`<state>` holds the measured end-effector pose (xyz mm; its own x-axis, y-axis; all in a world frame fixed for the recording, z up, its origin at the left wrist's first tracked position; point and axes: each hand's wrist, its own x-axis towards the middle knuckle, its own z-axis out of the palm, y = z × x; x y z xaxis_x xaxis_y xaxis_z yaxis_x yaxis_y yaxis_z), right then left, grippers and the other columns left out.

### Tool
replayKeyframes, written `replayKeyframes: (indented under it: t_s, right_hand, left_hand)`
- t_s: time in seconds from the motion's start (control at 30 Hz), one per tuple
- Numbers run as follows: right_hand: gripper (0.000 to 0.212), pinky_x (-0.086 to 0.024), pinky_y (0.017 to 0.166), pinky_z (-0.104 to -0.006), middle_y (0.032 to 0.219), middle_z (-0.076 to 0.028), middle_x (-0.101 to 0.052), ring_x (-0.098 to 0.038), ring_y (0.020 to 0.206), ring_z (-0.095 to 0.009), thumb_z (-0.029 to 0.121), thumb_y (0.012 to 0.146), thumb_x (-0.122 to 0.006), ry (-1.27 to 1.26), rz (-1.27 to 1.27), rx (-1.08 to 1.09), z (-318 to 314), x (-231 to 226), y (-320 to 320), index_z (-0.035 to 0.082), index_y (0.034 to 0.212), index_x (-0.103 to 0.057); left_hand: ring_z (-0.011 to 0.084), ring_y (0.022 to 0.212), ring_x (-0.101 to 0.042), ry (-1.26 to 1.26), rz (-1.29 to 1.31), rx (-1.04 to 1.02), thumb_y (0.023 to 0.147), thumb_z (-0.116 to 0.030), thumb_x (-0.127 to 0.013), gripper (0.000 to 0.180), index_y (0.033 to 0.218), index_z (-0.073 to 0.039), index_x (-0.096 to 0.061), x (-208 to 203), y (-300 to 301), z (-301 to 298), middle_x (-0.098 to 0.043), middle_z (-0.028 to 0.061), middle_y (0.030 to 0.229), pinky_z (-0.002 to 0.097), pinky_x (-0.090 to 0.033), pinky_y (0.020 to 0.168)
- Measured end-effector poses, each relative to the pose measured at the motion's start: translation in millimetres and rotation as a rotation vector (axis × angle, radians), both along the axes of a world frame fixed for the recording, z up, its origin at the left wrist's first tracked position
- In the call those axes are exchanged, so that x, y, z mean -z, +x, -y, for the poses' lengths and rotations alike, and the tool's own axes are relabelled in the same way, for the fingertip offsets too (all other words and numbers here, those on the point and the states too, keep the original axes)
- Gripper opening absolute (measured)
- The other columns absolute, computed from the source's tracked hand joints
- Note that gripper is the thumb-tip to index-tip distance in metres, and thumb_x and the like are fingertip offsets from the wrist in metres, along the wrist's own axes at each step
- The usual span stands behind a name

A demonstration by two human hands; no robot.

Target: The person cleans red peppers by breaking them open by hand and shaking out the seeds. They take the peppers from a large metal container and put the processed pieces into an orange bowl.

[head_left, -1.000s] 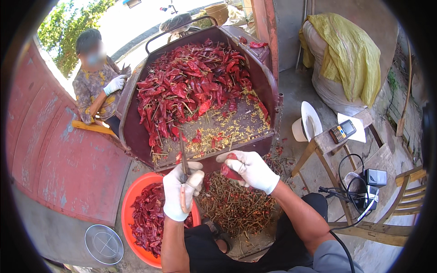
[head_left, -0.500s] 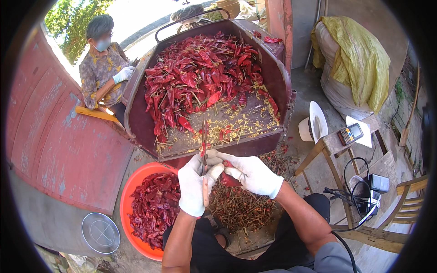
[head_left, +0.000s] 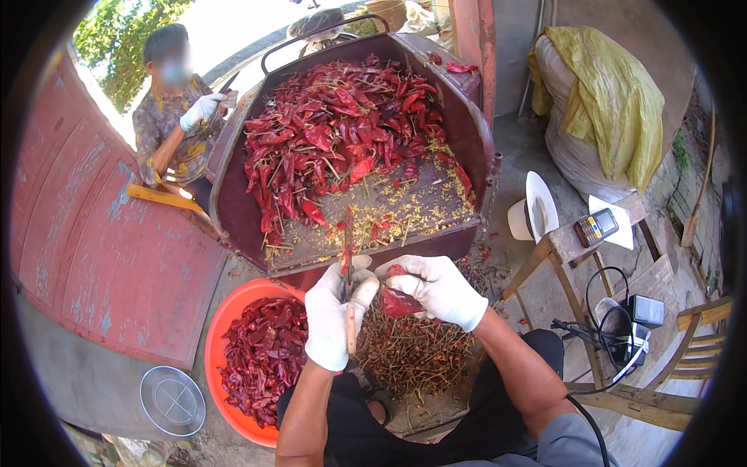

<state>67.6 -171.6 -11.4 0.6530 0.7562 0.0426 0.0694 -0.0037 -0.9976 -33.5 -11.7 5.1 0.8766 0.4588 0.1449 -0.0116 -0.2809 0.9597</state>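
In the middle, my gloved left hand (head_left: 330, 317) is closed around a knife (head_left: 351, 327) held upright. Its narrow dark blade points away from me, its handle is wood-coloured, and a red scrap clings by the blade. To its right, a little apart, my gloved right hand (head_left: 443, 292) pinches dried red chili peppers (head_left: 401, 303); the fingers partly hide them. Beyond both hands a large heap of dried chilies (head_left: 342, 117) lies in a maroon metal cart bed (head_left: 311, 265). An orange basin (head_left: 215, 373) at the left holds more chilies. Cut stems (head_left: 412, 354) are piled below my right hand.
At far left another person (head_left: 175, 117), white-gloved, holds a dark blade by the cart. On the right stand a wooden stool (head_left: 564, 243) with a handheld device (head_left: 597, 228), a white hat (head_left: 540, 208), cables (head_left: 603, 335) and a stuffed sack (head_left: 615, 109). A round sieve (head_left: 173, 399) lies lower left.
My right hand has moved right, away from the knife, with the chilies in it. My left hand has stayed nearly still. The other person's gloved hand has risen, showing a blade.
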Motion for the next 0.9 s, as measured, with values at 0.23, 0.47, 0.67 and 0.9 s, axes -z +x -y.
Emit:
replayKeyframes:
  t_s: [0.23, 0.47, 0.67, 0.9]
  right_hand:
    - [0.029, -0.053, 0.074, -0.0306, 0.092, -0.015, -0.069, -0.063, 0.080, -0.014, 0.016, 0.100, -0.057, -0.038, 0.212, 0.053, 1, 4, 2, -0.002, 0.122, -0.061]
    - [0.034, -0.051, 0.080, -0.0315, 0.097, -0.015, -0.070, -0.063, 0.084, -0.016, -0.003, 0.092, -0.054, -0.093, 0.224, 0.033, 0, 5, 2, -0.002, 0.125, -0.059]
    - [0.046, -0.051, 0.062, -0.0303, 0.088, -0.016, -0.068, -0.063, 0.069, -0.019, -0.010, 0.086, -0.048, 0.172, 0.543, 0.083, -4, 27, 6, -0.001, 0.130, -0.057]
    - [0.047, -0.050, 0.060, -0.0281, 0.087, -0.011, -0.069, -0.059, 0.063, -0.012, -0.011, 0.086, -0.046, 0.138, 0.242, 0.050, -8, 25, 0, -0.002, 0.132, -0.055]
  left_hand:
    - [0.0302, 0.088, -0.064, 0.861, 0.022, 0.073, 0.081, -0.009, -0.071, 0.049, 0.128, -0.004, -0.060, -7, 0, -13, -0.064, 0.0160, 0.103, 0.0348, -0.052, 0.081]
    - [0.0328, 0.105, -0.058, 1.140, 0.000, 0.156, 0.069, -0.008, -0.072, 0.067, 0.134, -0.005, -0.052, 3, 1, -18, -0.060, 0.0133, 0.109, 0.0426, -0.048, 0.089]
    - [0.0335, 0.111, -0.055, 1.239, -0.034, 0.219, 0.059, -0.012, -0.078, 0.087, 0.139, -0.002, -0.043, 6, 1, -17, -0.056, 0.0155, 0.115, 0.0447, -0.044, 0.095]
    - [0.0322, 0.107, -0.056, 1.263, -0.036, 0.125, 0.060, -0.010, -0.076, 0.083, 0.136, -0.001, -0.046, 6, 1, -12, -0.057, 0.0144, 0.111, 0.0437, -0.045, 0.094]
